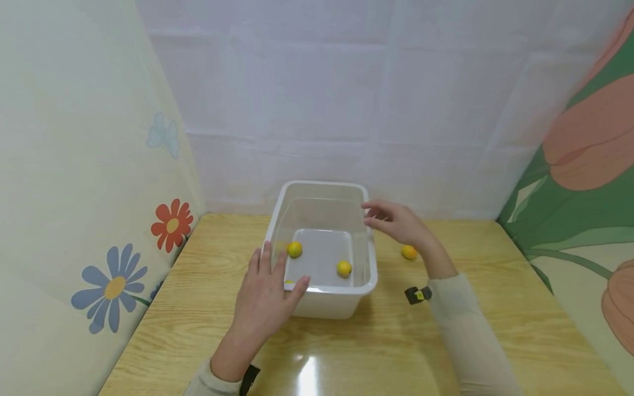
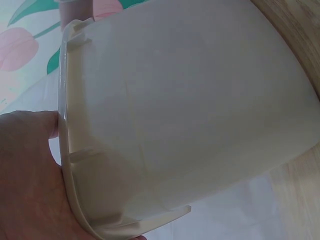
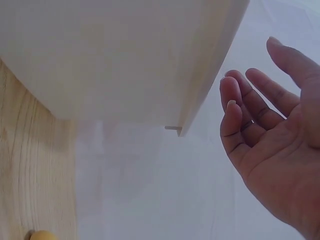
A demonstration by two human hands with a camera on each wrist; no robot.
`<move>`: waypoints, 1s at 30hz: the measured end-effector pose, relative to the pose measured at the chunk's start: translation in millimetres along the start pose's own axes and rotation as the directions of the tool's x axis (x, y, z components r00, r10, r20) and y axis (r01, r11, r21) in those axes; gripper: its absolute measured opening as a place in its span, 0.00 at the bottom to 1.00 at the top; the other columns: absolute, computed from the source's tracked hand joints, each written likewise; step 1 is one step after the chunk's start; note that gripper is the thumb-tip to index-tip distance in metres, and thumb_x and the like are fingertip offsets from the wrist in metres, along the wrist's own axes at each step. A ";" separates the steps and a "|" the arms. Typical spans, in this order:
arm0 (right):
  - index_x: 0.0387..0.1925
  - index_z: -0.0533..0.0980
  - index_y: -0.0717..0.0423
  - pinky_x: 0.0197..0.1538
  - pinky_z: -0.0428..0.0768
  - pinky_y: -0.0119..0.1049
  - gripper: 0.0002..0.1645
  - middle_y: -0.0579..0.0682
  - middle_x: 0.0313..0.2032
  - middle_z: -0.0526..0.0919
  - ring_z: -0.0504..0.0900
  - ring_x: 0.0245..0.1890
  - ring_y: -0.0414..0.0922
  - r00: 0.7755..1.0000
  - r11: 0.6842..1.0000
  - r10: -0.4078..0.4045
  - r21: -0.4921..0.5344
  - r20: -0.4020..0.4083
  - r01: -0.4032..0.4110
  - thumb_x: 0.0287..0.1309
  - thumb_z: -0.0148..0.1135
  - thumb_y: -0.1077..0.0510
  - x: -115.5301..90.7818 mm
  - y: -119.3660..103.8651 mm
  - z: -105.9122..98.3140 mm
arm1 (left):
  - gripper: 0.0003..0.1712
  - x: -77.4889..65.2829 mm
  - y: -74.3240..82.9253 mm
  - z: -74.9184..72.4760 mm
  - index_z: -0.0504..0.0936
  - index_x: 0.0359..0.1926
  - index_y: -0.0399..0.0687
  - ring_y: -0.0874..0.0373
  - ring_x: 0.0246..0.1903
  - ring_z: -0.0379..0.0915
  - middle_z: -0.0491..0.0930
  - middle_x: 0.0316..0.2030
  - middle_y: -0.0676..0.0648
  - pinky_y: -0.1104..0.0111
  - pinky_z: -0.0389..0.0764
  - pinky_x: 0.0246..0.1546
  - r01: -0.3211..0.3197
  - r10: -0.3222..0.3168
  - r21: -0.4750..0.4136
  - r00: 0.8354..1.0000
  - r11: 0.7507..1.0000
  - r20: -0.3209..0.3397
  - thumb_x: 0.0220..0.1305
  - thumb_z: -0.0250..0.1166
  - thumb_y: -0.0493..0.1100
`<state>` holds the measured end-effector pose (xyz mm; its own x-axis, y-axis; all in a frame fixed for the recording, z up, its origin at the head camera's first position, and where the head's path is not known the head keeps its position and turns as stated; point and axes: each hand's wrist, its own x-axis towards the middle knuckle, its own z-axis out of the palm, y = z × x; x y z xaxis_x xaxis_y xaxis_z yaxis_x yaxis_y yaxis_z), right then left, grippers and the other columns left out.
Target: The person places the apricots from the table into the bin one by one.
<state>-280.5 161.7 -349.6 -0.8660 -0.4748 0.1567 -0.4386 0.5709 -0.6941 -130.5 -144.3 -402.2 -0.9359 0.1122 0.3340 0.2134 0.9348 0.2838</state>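
A white plastic bin (image 1: 324, 303) stands on the wooden table. Inside it lie a yellow lemon-like fruit (image 1: 294, 249) at the left and another yellow fruit (image 1: 344, 268) at the right; a sliver of a third yellow fruit (image 1: 289, 282) shows behind the near rim. My left hand (image 1: 264, 302) rests on the bin's near-left corner, fingers spread and fairly straight over the rim. Beside the right rim hovers my right hand (image 1: 396, 223), loosely curled and holding nothing. In the right wrist view, a gap separates its fingertips (image 3: 231, 112) from the bin wall (image 3: 110, 60).
One yellow-orange fruit (image 1: 409, 252) lies on the table (image 1: 198, 308) right of the bin, below my right wrist. A white cloth (image 1: 307, 99) hangs behind the table. Flower-printed sheets stand at the left and right. A black wrist device (image 1: 418, 295) sits by my right sleeve.
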 end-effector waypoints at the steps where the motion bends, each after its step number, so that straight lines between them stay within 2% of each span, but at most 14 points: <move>1: 0.67 0.73 0.54 0.56 0.82 0.51 0.28 0.53 0.50 0.85 0.83 0.50 0.51 1.000 1.000 0.005 0.001 -0.003 -0.005 0.71 0.62 0.48 -0.7 1.6 -0.7 | 0.49 0.0 0.1 -0.1 0.67 0.72 0.35 0.30 0.74 0.48 0.51 0.75 0.27 0.43 0.61 0.71 0.001 -0.001 -0.001 1.000 1.000 0.002 0.71 0.48 0.73; 7: 0.67 0.73 0.53 0.58 0.80 0.53 0.28 0.53 0.50 0.84 0.82 0.52 0.52 0.999 0.999 0.030 -0.011 -0.027 -0.030 0.72 0.60 0.47 -6.3 16.2 -6.0 | 0.49 0.0 0.2 -0.6 0.66 0.73 0.35 0.31 0.76 0.43 0.50 0.76 0.27 0.44 0.57 0.73 -0.005 0.005 0.010 1.000 1.000 0.002 0.72 0.47 0.73; 16: 0.66 0.73 0.57 0.59 0.79 0.55 0.26 0.55 0.50 0.84 0.81 0.52 0.53 0.998 0.998 0.061 0.019 -0.036 -0.060 0.72 0.60 0.52 -21.3 42.6 -11.5 | 0.50 -0.6 -0.1 -1.7 0.68 0.72 0.36 0.33 0.77 0.42 0.50 0.76 0.29 0.42 0.49 0.75 0.004 -0.004 0.023 1.000 1.000 0.015 0.71 0.45 0.74; 22: 0.68 0.71 0.58 0.63 0.75 0.58 0.30 0.59 0.54 0.82 0.80 0.56 0.56 0.989 0.989 0.145 0.040 -0.039 -0.144 0.72 0.59 0.45 -33.6 64.8 -15.0 | 0.50 -1.0 0.1 -2.3 0.67 0.73 0.38 0.33 0.77 0.41 0.49 0.77 0.29 0.42 0.47 0.75 0.009 -0.010 0.021 0.999 1.000 0.031 0.71 0.44 0.75; 30: 0.69 0.68 0.61 0.61 0.77 0.57 0.33 0.64 0.56 0.81 0.80 0.55 0.58 0.968 0.969 0.241 0.070 -0.063 -0.237 0.74 0.56 0.44 -48.2 98.7 -14.0 | 0.50 -1.1 0.5 -2.5 0.67 0.73 0.37 0.33 0.77 0.41 0.49 0.77 0.29 0.42 0.47 0.75 0.008 -0.008 0.019 0.999 1.000 0.032 0.71 0.44 0.75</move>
<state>-285.4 250.2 -415.8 -0.9596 -0.2800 0.0282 -0.2028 0.6186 -0.7591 -128.7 -144.8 -400.2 -0.9462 0.1151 0.3026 0.2007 0.9419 0.2693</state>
